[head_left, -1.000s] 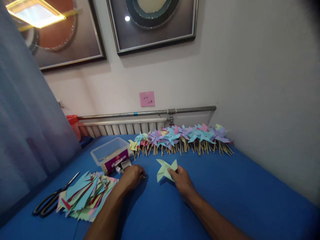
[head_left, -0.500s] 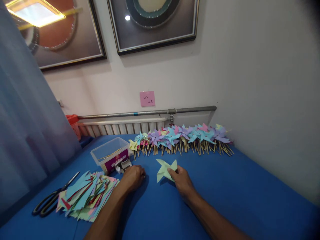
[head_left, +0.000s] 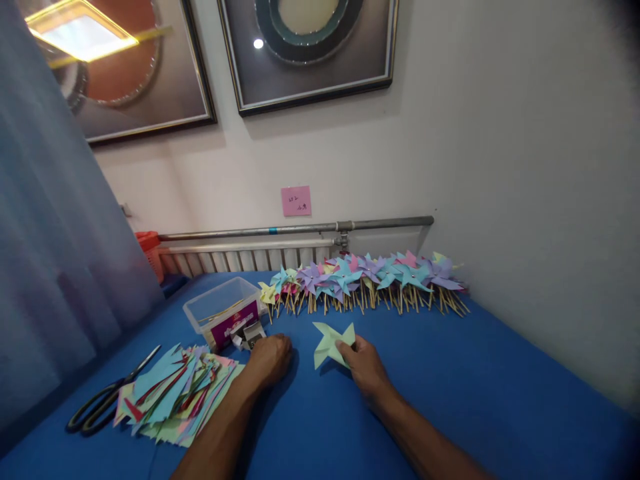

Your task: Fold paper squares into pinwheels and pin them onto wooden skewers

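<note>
My right hand (head_left: 364, 365) pinches a pale green paper pinwheel head (head_left: 330, 341) at its lower right side and holds it just above the blue table (head_left: 480, 380). My left hand (head_left: 271, 357) rests on the table beside it with fingers curled under; what they hold, if anything, is hidden. A small grey box (head_left: 250, 333) lies just beyond the left hand. A stack of cut coloured paper squares (head_left: 175, 393) lies to the left of my left forearm.
A long row of finished pinwheels on wooden sticks (head_left: 365, 283) lies along the far edge by the wall. A clear plastic tub (head_left: 223, 313) stands at the back left. Black scissors (head_left: 107, 395) lie at the left. A curtain hangs on the left.
Both hands stay where they were. Only the camera has shifted slightly, so everything sits a little lower in view.
</note>
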Demonstrator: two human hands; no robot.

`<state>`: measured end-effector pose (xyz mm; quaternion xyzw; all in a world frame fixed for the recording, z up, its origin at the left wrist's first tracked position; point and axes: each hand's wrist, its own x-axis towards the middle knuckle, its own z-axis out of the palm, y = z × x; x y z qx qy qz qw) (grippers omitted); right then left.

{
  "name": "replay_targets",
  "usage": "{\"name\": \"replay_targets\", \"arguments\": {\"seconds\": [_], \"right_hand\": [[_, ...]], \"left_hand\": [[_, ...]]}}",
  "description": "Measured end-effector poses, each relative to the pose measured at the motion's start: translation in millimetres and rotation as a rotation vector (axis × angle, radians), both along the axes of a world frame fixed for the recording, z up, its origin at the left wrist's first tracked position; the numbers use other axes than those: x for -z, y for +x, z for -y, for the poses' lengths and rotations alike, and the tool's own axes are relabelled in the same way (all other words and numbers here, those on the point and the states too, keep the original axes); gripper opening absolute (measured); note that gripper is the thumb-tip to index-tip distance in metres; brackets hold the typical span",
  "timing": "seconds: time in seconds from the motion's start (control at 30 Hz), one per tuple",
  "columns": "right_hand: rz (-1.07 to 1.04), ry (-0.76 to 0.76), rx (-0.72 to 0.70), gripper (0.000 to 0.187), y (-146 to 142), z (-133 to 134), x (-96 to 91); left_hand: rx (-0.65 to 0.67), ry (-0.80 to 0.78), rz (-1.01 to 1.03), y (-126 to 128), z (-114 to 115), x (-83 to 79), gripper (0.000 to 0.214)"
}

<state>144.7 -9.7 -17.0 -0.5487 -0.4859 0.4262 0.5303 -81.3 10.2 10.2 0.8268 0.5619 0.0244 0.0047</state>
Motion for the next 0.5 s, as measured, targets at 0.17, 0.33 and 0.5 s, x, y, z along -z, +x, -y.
{"name": "replay_targets", "arguments": {"seconds": [0.17, 0.33, 0.5], "right_hand": [[-0.05, 0.009, -0.032, 0.031, -1, -1, 4.3], [-0.073, 0.031, -0.033, 0.029, -2, 1, 1.7], [-0.07, 0.077, -0.028, 0.031, -8, 0, 4.0]], "left_hand": [[0.004, 0.056, 0.206, 2, 1, -1.0, 0.017], [0.045, 0.081, 0.81, 22, 13, -10.7, 0.016], [0.188, 0.117, 1.119, 51, 27, -7.6, 0.013]]}}
